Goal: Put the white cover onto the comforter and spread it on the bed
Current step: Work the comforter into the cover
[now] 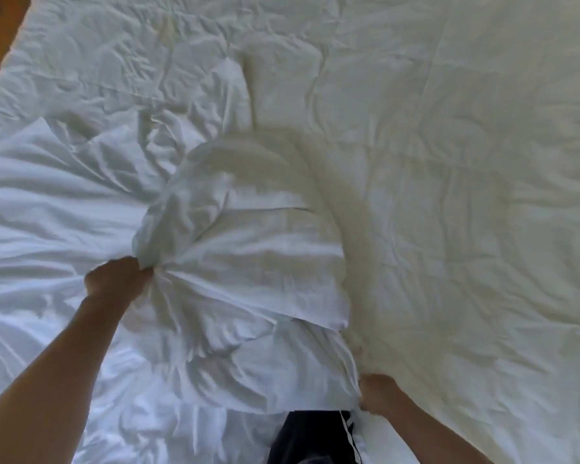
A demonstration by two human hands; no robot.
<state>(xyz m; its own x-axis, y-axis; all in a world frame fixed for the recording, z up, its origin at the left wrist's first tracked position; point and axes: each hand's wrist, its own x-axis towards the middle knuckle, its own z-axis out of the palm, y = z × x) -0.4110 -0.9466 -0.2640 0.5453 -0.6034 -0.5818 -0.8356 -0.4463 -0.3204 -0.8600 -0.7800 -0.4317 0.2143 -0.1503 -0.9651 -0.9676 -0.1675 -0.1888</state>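
From the head camera, looking down, a cream-toned comforter lies spread over the right and upper parts of the frame, its surface lightly creased. A brighter white cover lies bunched and wrinkled across the left and lower centre, overlapping the comforter's near edge where a rounded fold rises at mid-frame. The left hand, left of centre, is closed into a fist on a gathered bunch of the white cover, with creases radiating out from the grip. The right hand, at lower right, has its fingers curled round fabric at the seam where cover and comforter meet; which of the two layers it holds cannot be told for certain, though the white cover's edge runs into the grip. Between the forearms at the bottom edge show dark shorts with a white side stripe. A strip of wooden floor shows at upper left.
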